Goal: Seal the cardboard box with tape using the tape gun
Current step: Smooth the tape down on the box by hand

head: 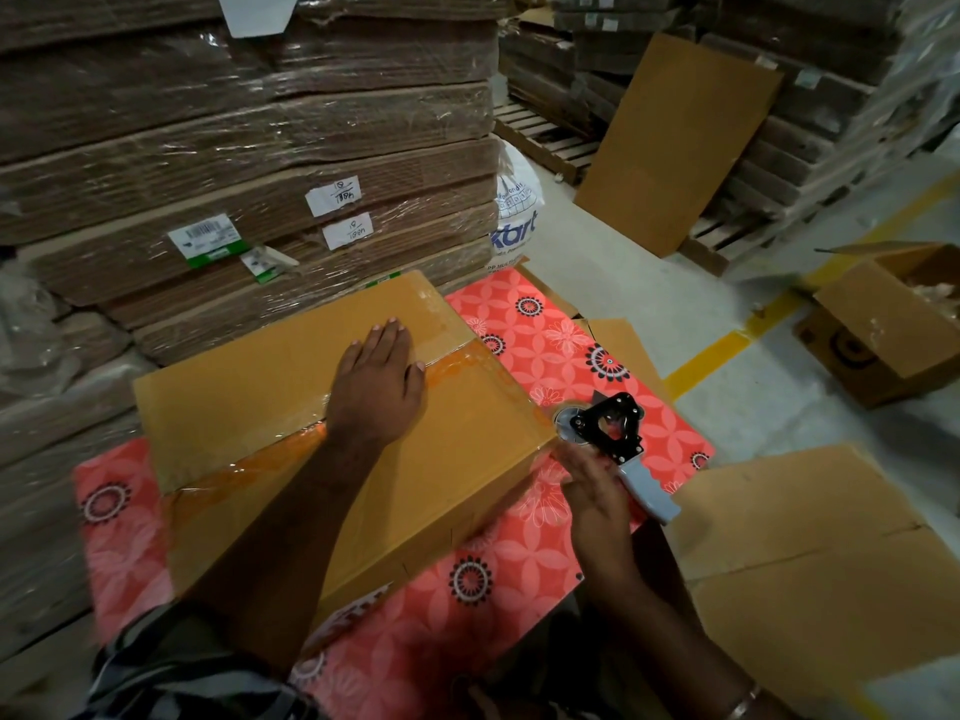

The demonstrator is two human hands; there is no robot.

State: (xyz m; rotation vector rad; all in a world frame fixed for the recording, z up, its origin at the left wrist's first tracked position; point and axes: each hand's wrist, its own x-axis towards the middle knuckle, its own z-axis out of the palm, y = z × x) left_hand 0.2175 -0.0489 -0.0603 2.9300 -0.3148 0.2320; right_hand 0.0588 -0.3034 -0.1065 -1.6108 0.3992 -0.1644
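Currently my left hand [376, 379] lies flat on top of the cardboard box [332, 423], fingers straight and held close together, palm over the taped centre seam. I read this as pinning the flaps down and steadying the box so it does not slide on the patterned cloth.

Box sits in the middle of the red floral tablecloth [540, 345], closed, with a strip of clear tape [467, 363] glinting along the seam from the far right edge back under my forearm toward the near left edge. Tape looks wrinkled in places.

My right hand [597, 491] is just off the box's right corner, at the tape gun [613, 439]. Its grey handle pokes out past my fingers toward the lower right; black frame and roll point toward the box corner. Fingers appear loosely curved against the handle, but whether they truly grip it I cannot tell from this angle. Gun seems placed here because the strip ends at this edge, likely cutting or folding the tail down the side.

Round about: shrink-wrapped stacks of flattened cartons [249, 148] behind, loose cardboard sheets [810, 553] to my right, an open carton [883, 324] on the floor.

Judgement: centre seam mostly done; side edges probably remain.
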